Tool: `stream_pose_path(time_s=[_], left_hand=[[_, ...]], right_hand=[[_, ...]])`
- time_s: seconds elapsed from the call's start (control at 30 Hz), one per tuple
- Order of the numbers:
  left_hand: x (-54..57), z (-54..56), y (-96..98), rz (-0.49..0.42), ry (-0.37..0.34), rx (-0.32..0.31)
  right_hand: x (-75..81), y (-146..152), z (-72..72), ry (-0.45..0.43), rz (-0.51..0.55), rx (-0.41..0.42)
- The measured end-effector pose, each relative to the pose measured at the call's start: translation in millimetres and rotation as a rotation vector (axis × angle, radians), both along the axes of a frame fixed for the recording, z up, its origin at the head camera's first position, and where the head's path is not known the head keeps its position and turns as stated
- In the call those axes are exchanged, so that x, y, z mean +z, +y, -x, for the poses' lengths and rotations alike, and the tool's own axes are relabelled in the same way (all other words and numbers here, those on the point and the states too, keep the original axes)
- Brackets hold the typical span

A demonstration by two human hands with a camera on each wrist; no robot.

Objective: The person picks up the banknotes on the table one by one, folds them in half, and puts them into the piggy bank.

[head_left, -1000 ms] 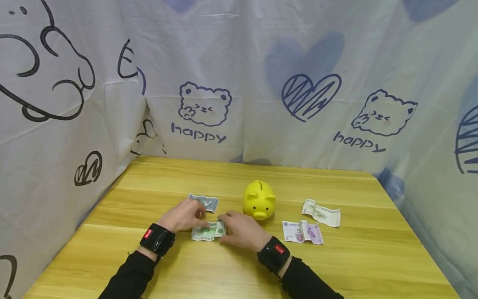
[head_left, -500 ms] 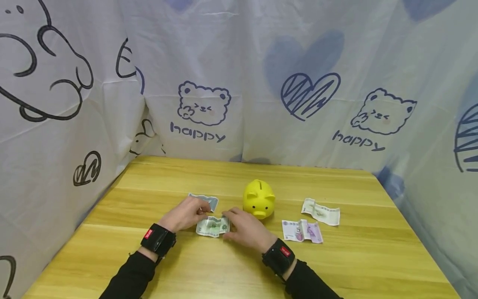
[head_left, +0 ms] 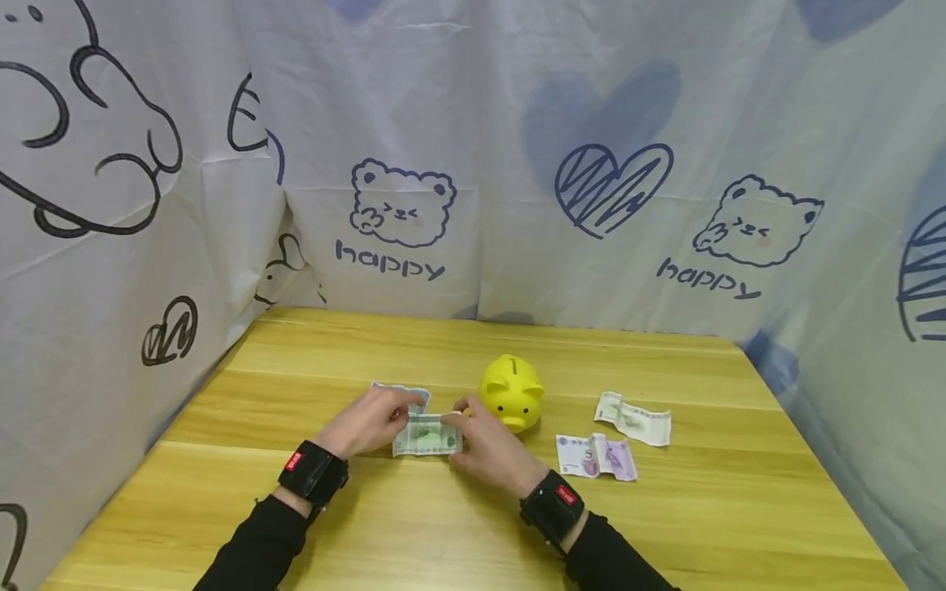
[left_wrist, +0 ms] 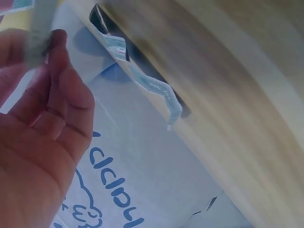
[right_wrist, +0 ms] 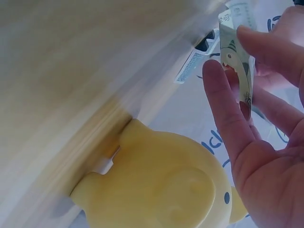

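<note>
A creased green banknote (head_left: 425, 437) is stretched between both hands, its printed face toward the head camera. My left hand (head_left: 367, 424) pinches its left end; in the left wrist view that end is a blurred strip (left_wrist: 40, 35) between thumb and fingers. At the right end, my right hand (head_left: 493, 450) grips the note, and the right wrist view has it bowed (right_wrist: 237, 64) between the fingers. Just behind the right hand stands a yellow piggy bank (head_left: 512, 392), slot on top. A grey-blue banknote (head_left: 421, 396) lies behind the left hand, partly hidden by it.
Right of the piggy bank, a purple banknote (head_left: 594, 456) and a pale banknote (head_left: 637, 421) lie creased on the wooden table (head_left: 458, 525). A printed white cloth (head_left: 502, 271) hangs behind the table and along its sides.
Both hands have brought the green banknote up and slightly right in the head view, toward the piggy bank. It has become flatter, with more of its face showing.
</note>
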State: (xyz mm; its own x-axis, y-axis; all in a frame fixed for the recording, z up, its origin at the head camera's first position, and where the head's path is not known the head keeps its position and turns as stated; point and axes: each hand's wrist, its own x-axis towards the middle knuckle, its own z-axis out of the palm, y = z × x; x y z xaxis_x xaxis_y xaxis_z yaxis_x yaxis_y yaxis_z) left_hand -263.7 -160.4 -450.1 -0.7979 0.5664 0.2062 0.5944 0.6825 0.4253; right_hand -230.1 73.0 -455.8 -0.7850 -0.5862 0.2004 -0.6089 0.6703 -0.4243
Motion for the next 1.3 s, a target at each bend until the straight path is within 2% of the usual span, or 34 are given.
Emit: stream_pose_path(time_s=[0.3, 0.6, 0.77, 0.97, 1.1, 1.3], left_hand=[[12.1, 1.5, 6.5, -0.017, -0.028, 0.042], [23.9, 4.2, 19.3, 0.005, -0.145, 0.080], [23.1, 5.0, 24.6, 0.000, -0.175, 0.069], [14.8, 2.9, 27.6, 0.003, -0.138, 0.044], [11.0, 0.7, 29.3, -0.021, -0.086, 0.007], [9.4, -2.1, 29.8, -0.035, -0.001, -0.006]], right_hand=[[0.5, -1.6, 1.7, 0.033, 0.067, -0.038], [3.6, -0.6, 3.2, 0.079, 0.126, -0.053], [4.9, -0.7, 2.2, 0.065, 0.121, -0.058], [3.2, 1.6, 0.8, 0.055, 0.123, -0.056], [1.0, 5.2, 0.1, 0.065, 0.110, -0.049], [-1.3, 11.2, 2.3, 0.077, 0.120, -0.058]])
